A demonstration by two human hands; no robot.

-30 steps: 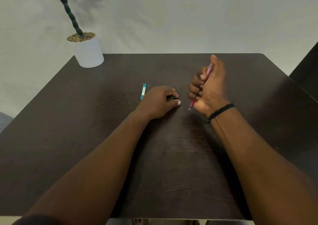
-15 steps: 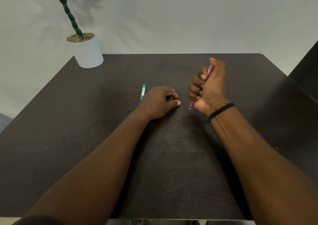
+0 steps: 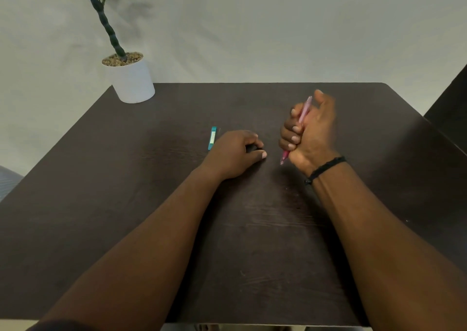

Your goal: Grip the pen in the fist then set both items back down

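Since the earlier frame the right hand point(image 3: 309, 133) has loosened its thumb off the pink pen point(image 3: 298, 125); left hand point(image 3: 235, 153) hasn't shifted. Left to right: white plant pot point(image 3: 132, 80) at the table's point(image 3: 126, 204) far-left corner, teal tube point(image 3: 212, 138) lying near table centre just left of the left hand, whose fingers curl over a small dark object point(image 3: 252, 148) resting on the table. The right hand's fingers wrap the pen, held tilted, tip down just above the table surface, black wristband point(image 3: 326, 168) on that wrist.
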